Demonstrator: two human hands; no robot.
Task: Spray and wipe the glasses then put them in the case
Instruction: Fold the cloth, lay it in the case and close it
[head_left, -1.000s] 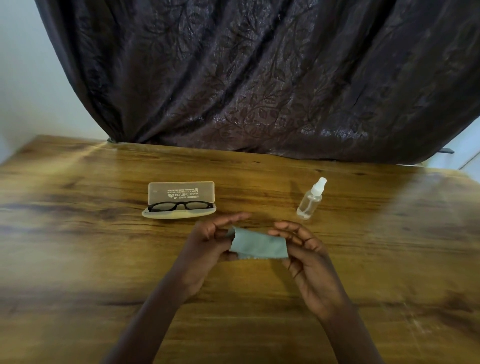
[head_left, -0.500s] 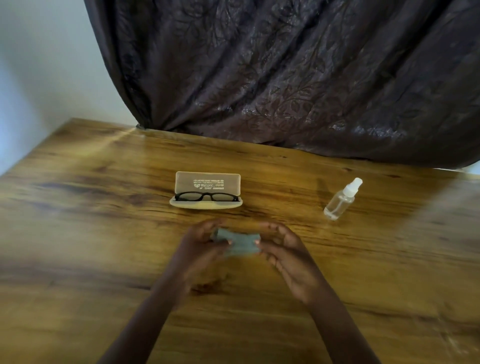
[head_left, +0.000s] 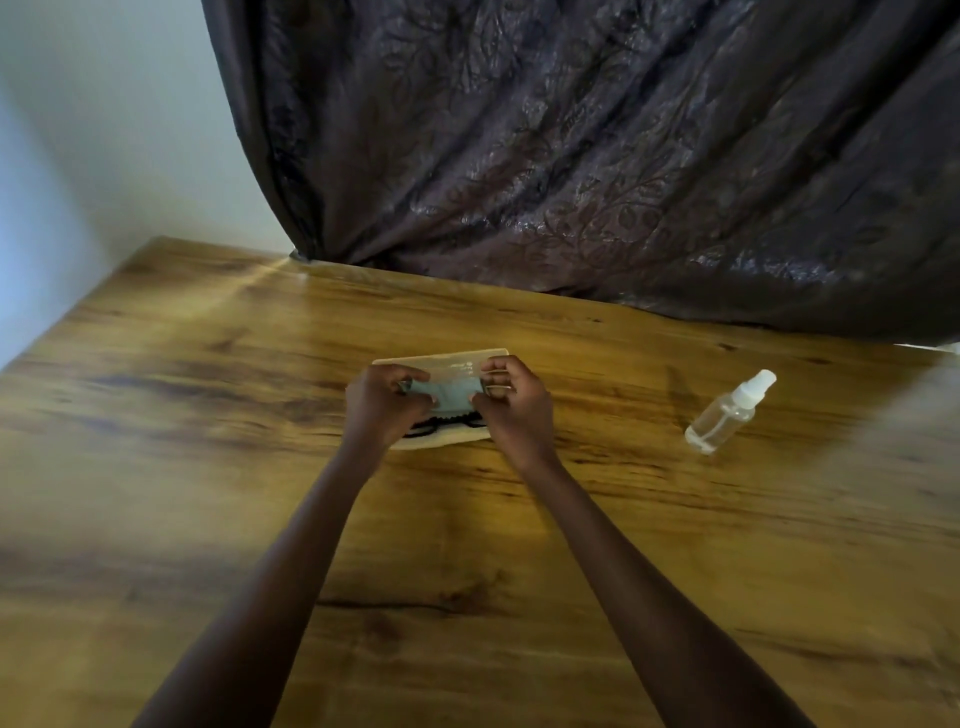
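Note:
A beige glasses case (head_left: 447, 360) lies open on the wooden table (head_left: 208, 415), its lid raised at the back. Black-framed glasses (head_left: 447, 422) rest in its tray, mostly hidden behind my hands. Both hands hover over the case and hold a small grey-green cleaning cloth (head_left: 441, 391) stretched between them. My left hand (head_left: 382, 402) pinches the cloth's left end and my right hand (head_left: 511, 400) pinches its right end. A small clear spray bottle (head_left: 727, 413) with a white nozzle leans on the table to the right, a hand's width from my right hand.
A dark patterned curtain (head_left: 597, 156) hangs behind the table's far edge. A pale wall (head_left: 104, 130) lies to the left, close to the table's left edge. Bare wood stretches in front of and beside the case.
Both hands have carried the cloth forward, from the bare wood in front of the case to right over the case and glasses. The camera has swung left.

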